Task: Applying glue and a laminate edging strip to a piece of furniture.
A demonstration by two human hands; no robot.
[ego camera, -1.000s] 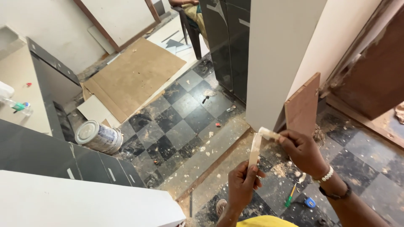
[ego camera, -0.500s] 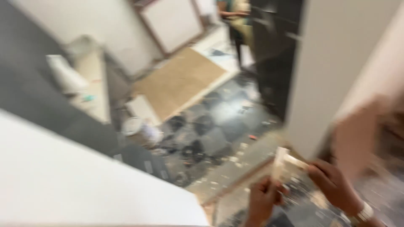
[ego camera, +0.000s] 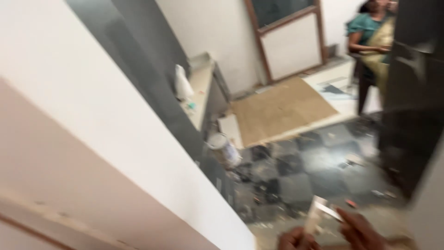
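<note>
**Pale strip held between two hands — head view**

Head view, item: a narrow pale strip [ego camera: 316,214], light wood or off-white in tone, flat and slim, standing nearly upright at the bottom edge of the picture. A second short pale piece [ego camera: 329,210] crosses its top at an angle. Blur hides the surface detail and any markings.

Head view, change from half a second ago: the view has swung further left and up. The large white panel [ego camera: 115,139] fills more of the left side, a pinkish board face [ego camera: 46,185] now shows beneath it, and the hands have sunk to the very bottom edge. The brown sheet [ego camera: 282,109] on the chequered floor [ego camera: 296,180] sits higher and nearer the middle; a seated person [ego camera: 372,37] shows at top right.

Head view, placement: the left hand [ego camera: 296,240] is closed round the strip's lower end; the right hand [ego camera: 360,231] pinches the short piece at the top, fingers reaching in from the right. Both hands are cut off by the edge. A round tin [ego camera: 223,147] stands on the floor well beyond them, beside the grey counter [ego camera: 199,88].
</note>
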